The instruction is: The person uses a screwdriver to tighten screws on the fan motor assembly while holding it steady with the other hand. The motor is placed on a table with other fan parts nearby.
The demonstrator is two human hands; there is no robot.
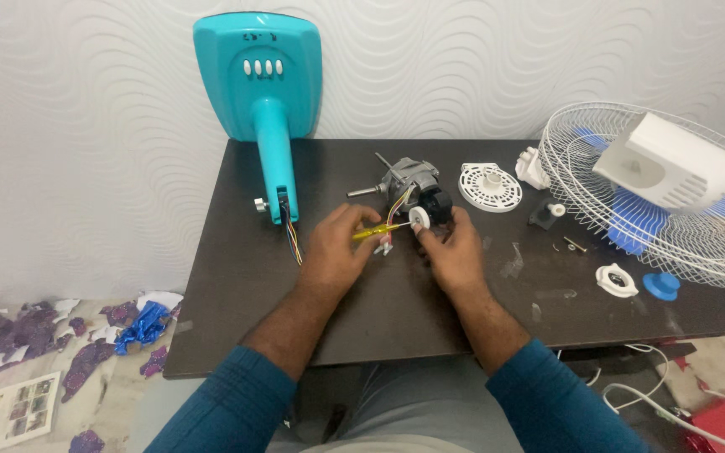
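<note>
Motor (409, 186) of the dismantled fan sat at centre frame on the dark desk (379, 319), shaft pointing toward upper left, a black part with a white round knob (419, 218) at its near end. Left hand (336, 245) had its grip closed around a yellow-handled screwdriver (372, 233), tip aimed at the white knob. Right hand (455, 247) had fingers pinched on that knob and the black part, steadying them. Coloured wires (295, 239) ran from the teal fan stand (263, 92), leaning on the wall at upper left, toward the motor. Risks, as judged: the driver tip could slip off the small fastener and jab the right fingertips, which sat just beside it; the motor rested loose, so pushing might roll it and strain the thin wires. Loose screws (572, 244) lay right of centre near the white ring (615, 280) and blue cap (661, 285); a sleeve sweep could send them off the desk edge. White grille (698, 243) with rear housing overhung the right edge and might tip if bumped. Whether the tip was seated could not be told.
</note>
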